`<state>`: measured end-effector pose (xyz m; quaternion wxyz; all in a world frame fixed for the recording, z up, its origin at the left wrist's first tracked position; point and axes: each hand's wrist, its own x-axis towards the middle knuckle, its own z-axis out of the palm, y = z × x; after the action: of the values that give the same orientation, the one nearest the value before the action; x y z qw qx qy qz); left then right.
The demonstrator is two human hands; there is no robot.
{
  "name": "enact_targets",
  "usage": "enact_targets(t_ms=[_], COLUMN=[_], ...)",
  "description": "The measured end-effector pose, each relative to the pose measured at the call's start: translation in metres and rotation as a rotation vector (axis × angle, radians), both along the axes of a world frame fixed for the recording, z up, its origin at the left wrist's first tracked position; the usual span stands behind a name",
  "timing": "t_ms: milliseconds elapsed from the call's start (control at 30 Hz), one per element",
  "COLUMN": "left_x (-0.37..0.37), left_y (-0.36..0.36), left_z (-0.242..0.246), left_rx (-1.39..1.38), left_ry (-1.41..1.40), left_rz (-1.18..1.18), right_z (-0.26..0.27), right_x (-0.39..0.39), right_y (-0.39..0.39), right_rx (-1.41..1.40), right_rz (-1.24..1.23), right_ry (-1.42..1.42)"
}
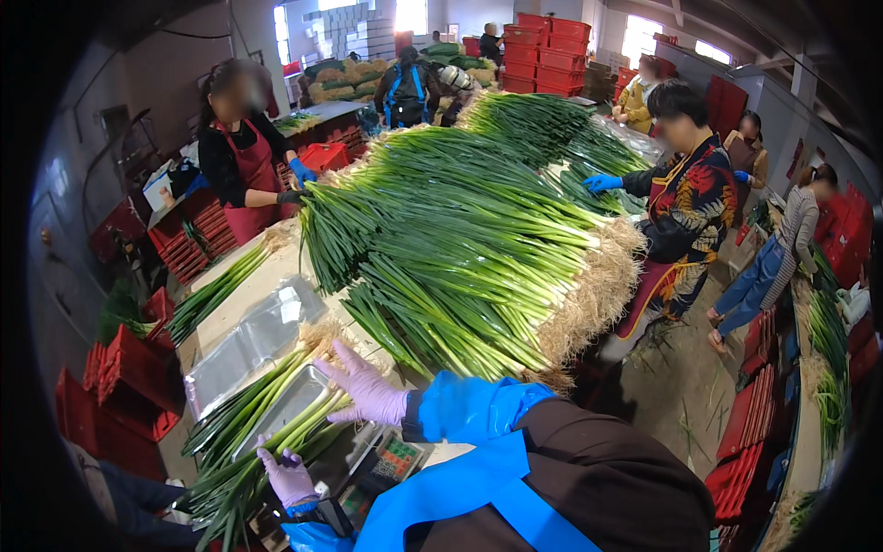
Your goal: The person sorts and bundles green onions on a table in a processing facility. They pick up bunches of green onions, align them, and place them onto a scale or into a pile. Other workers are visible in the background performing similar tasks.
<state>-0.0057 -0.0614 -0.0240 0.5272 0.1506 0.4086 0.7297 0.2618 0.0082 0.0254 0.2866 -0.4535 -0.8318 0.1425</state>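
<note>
My right hand (369, 388), in a pale purple glove, has its fingers spread beside the white ends of a few green onions (310, 407). These lie across a metal weighing pan (277, 408). My left hand (288, 477), gloved alike, rests against the green leaves lower down; its grip is partly hidden. More green onions (276, 372) lie along the pan's far side, roots towards the table. Below my right wrist is a scale's keypad (397, 457). Clear plastic bags (255, 338) lie flat beyond the pan.
A large heap of green onions (455, 228) covers the table beside me. A person in a red apron (252, 162) and a person in a patterned top (690, 200) stand at it. Red crates (124, 386) are stacked at left. A small bunch (221, 290) lies at the table's far edge.
</note>
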Motion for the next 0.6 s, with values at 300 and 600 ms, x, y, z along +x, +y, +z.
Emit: enact_targets(t_ms=[300, 600], left_x=[-0.016, 0.021], left_y=[0.009, 0.009], left_z=[-0.013, 0.047], left_rx=[-0.195, 0.056], left_ry=[-0.021, 2.198], left_rz=[-0.61, -0.402], right_z=[-0.048, -0.066], right_x=[-0.01, -0.015], right_y=[0.023, 0.023], right_rx=[-0.167, -0.01], right_rz=[0.197, 0.15], right_ry=[-0.453, -0.355])
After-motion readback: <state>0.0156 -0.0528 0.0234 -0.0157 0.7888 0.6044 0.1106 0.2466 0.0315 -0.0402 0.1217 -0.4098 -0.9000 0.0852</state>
